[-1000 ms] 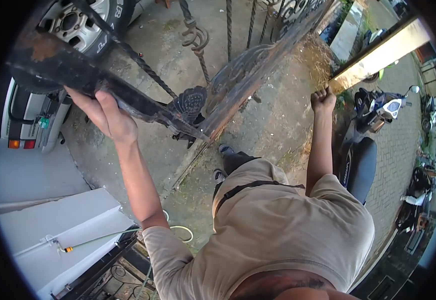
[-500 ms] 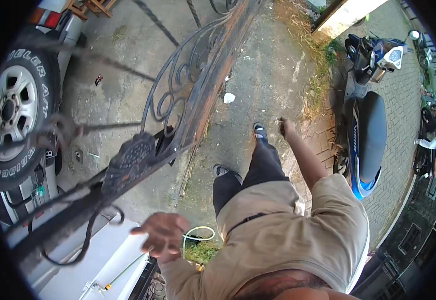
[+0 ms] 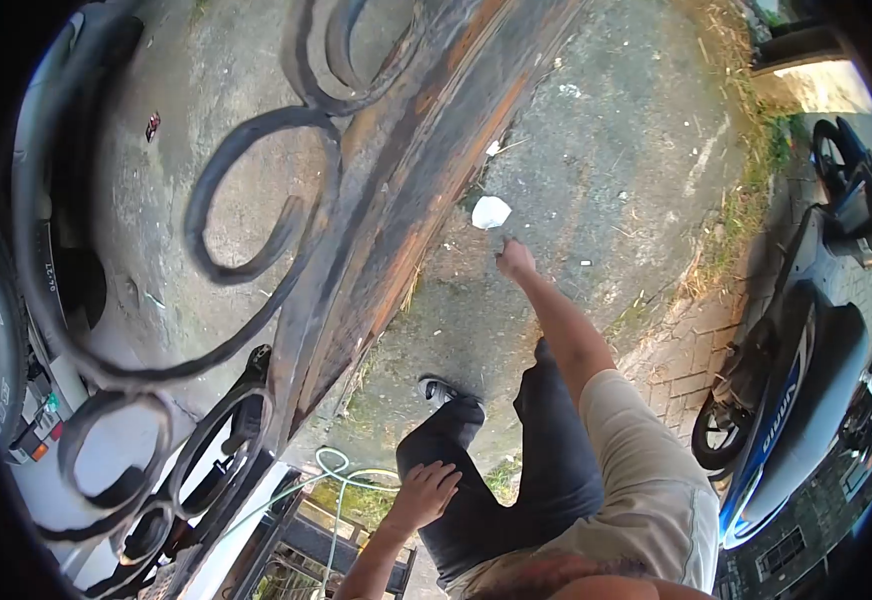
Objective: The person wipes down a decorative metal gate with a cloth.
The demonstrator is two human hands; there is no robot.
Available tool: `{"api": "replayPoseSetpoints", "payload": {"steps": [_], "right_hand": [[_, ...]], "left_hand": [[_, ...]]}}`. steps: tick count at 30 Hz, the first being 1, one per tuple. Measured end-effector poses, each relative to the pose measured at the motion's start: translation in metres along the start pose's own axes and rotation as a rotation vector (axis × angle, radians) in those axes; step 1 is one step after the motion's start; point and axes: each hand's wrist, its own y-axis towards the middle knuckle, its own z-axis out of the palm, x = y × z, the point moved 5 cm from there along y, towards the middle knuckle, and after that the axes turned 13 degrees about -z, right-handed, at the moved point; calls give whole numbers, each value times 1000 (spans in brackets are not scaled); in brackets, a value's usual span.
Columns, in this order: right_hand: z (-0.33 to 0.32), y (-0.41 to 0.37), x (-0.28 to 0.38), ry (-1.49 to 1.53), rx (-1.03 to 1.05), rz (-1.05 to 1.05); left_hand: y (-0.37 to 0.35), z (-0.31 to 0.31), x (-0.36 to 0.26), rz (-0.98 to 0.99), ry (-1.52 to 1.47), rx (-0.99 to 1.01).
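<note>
My right hand point(image 3: 516, 261) is stretched down toward the concrete, just below a white scrap point(image 3: 491, 212) that looks like paper or plastic. Its fingers are bunched together, and whatever they may hold is too small to make out. A small gap shows between the fingers and the scrap. My left hand point(image 3: 428, 494) rests on my left thigh near the knee, fingers stretched out and holding nothing. Dark trousers point(image 3: 561, 450) cover my bent legs, and one sandal point(image 3: 438, 388) shows on the ground.
A black iron gate point(image 3: 386, 215) with scrollwork runs diagonally at my left. Behind it, a vehicle's tyre point(image 3: 1, 350) shows at the edge. A blue motorbike point(image 3: 781, 420) stands at my right on paving. A pale green hose point(image 3: 338, 500) loops near my left arm.
I have bent lower, bringing the gate and ground closer. My right hand has moved down and left to near the white scrap. My left hand has come from beside the gate onto my thigh.
</note>
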Motion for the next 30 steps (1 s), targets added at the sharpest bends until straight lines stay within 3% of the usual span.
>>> {"api": "replayPoseSetpoints", "payload": {"steps": [2,6,8,13,15,17,19,21,24,26,30], "right_hand": [[0,21,7,-115,-298,-119],[2,46,11,-94,-345,-94],[12,62,-2,-196,-215,-73],[19,67,-9,-331,-318,-206],[15,44,-12,-118,-400,-213],[5,6,-9,95,-286,-85],[-33,-77,23,434,-237,-124],[-42,-138,34,1017,-237,-267],[-121,-266,102,1068,-193,-289],[-172,-330,160,1451,-121,-476],[-244,-414,267,1477,-146,-686]], "left_hand": [[10,13,5,-40,-34,-5],[22,4,8,-76,-100,-56],[20,-1,12,-130,-260,-92],[22,-8,18,-138,-279,-162],[18,-7,12,-102,-246,-165],[14,-19,-4,-33,-207,-169],[6,-49,-24,15,-154,-211],[-13,-95,-55,259,-8,-318],[-70,-213,-96,399,45,-669],[-126,-277,-120,431,106,-850],[-276,-371,-147,570,420,-1291]]}}
